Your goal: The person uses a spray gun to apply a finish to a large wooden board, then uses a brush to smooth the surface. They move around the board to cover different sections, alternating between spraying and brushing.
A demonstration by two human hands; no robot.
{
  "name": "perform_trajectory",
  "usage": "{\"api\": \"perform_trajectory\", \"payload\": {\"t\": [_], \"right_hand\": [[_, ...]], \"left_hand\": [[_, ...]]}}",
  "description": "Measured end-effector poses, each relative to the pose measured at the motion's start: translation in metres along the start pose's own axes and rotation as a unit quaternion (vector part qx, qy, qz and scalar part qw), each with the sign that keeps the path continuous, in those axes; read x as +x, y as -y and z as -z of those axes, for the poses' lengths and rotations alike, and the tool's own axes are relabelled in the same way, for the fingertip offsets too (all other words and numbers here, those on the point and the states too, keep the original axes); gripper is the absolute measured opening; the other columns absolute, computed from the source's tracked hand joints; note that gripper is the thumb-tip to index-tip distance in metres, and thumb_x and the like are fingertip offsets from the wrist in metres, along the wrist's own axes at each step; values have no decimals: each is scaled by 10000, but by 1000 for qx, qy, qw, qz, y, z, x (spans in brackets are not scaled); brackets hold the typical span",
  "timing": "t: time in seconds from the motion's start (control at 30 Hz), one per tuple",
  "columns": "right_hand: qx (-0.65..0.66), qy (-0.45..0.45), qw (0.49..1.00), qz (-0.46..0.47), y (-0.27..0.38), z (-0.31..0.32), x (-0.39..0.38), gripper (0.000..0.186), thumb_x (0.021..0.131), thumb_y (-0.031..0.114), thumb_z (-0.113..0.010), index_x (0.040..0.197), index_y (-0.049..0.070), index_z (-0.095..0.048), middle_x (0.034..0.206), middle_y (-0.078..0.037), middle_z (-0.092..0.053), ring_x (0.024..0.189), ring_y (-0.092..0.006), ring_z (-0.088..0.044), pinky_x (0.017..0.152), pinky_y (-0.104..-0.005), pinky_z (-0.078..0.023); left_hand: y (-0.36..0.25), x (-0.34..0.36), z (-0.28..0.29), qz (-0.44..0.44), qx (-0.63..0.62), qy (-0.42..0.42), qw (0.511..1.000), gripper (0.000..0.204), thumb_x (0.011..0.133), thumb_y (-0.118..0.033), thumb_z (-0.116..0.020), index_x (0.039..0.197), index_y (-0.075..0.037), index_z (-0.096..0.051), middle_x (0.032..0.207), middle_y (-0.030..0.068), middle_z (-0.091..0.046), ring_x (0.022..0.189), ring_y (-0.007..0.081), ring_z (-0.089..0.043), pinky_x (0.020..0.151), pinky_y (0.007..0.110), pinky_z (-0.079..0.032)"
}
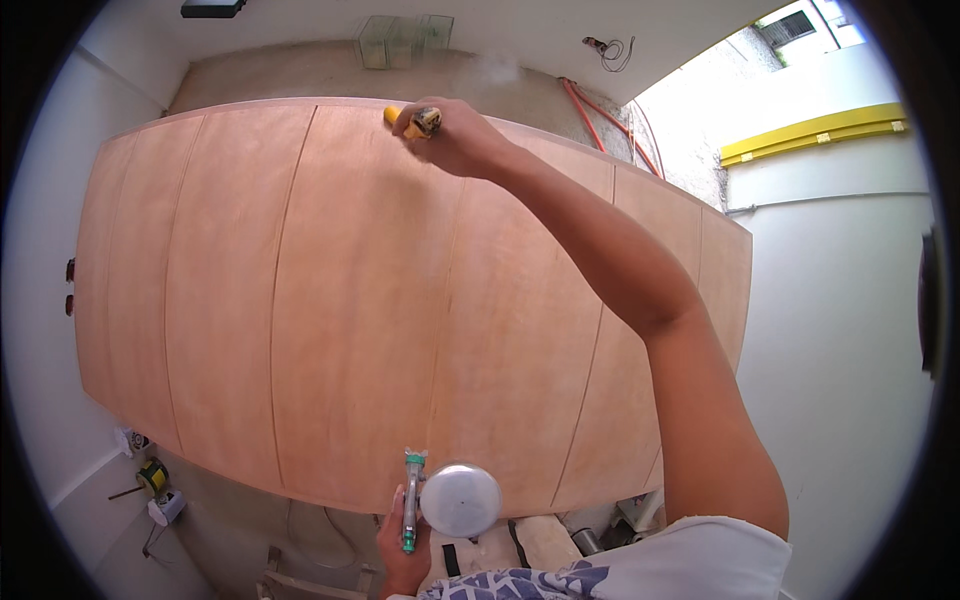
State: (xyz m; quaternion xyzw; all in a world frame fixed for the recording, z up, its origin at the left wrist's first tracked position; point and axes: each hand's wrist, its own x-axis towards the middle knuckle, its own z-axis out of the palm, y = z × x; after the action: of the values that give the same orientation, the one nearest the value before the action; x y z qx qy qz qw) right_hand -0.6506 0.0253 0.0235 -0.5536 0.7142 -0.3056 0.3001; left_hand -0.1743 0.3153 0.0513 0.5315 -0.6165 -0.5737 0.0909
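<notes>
My right hand (455,140) covers much of a yellow-ended tool (391,116) at the far edge of a wooden panel (350,280), leaving its kind impossible to tell. Below, my left hand (394,540) sits partly hidden behind a spray gun (410,515) and its round metal cup (462,500), the forearm lost at the lower edge. The panel conceals part of an orange hose (588,115). The top edge crops a dark fixture (212,8); the curved right rim darkens a second object (930,300) beyond naming.
</notes>
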Motion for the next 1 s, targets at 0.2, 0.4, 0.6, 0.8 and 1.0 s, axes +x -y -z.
{"api": "perform_trajectory", "payload": {"t": [0.2,0.4,0.6,0.8,1.0], "right_hand": [[81,234,968,-25,-15,-35,-30,270,884,153,-722,1148,104,-746,1021,-75,-718,954,-184,-677,842,-345,-549],[-97,-139,985,-20,-88,53,44,249,932,132,-676,1172,104,-739,1141,-123,-720,938,-216,-710,781,-348,-601],[141,268,953,-14,-11,-25,-77,241,928,112,-756,1167,130,-733,1155,-57,-718,1068,-182,-672,842,-322,-604],[-55,-13,991,-119,-100,66,28,232,939,152,-724,1168,127,-748,1118,-51,-722,994,-160,-671,827,-341,-591],[130,137,978,-87,-31,30,48,252,970,172,-717,1214,109,-720,1238,-64,-666,1124,-222,-656,789,-364,-653]], "left_hand": [[-4,-8,8,-26,-14,16,999,665,883,65,-660,1514,83,-450,1401,239,-632,1247,271,-642,1033,383,-504],[5,5,2,-49,-48,18,997,636,902,23,-708,1488,90,-471,1347,266,-649,1212,346,-674,1010,406,-519],[2,10,12,-55,-7,4,998,616,920,-52,-761,1463,86,-506,1221,271,-699,1108,394,-716,947,428,-551],[-1,23,23,-43,-22,31,998,623,915,-55,-761,1466,83,-504,1257,277,-683,1128,395,-705,966,428,-540],[10,29,43,-29,-16,33,999,628,913,-67,-763,1460,95,-501,1262,267,-684,1153,374,-699,1002,422,-519]]}}
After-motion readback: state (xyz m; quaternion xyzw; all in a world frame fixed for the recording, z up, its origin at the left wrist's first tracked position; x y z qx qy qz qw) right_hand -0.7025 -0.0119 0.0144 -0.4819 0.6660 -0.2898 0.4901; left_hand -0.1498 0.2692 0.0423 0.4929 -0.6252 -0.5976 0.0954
